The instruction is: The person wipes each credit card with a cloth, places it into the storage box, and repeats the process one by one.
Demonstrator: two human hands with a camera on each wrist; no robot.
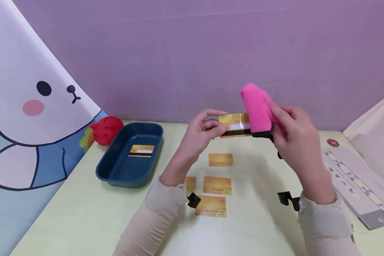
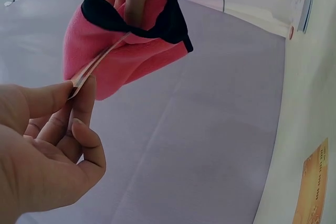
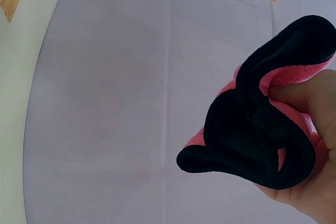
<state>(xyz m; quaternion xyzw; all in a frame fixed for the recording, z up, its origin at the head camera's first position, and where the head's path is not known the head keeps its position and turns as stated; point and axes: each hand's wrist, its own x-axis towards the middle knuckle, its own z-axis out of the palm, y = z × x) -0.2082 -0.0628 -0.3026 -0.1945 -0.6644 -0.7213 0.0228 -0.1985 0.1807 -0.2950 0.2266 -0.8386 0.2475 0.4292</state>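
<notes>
Red piggy bank [image 1: 107, 131], round chip [image 1: 333, 142]

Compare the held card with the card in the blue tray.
The held card is raised in the left grip; the tray card lies flat. The pink cloth hides part of the held card; the tray card shows whole. Both show a dark stripe and pale strip on gold.

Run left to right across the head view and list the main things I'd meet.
Rabbit picture → red piggy bank → blue tray → left hand → held card → pink cloth → right hand → red chip.
</notes>
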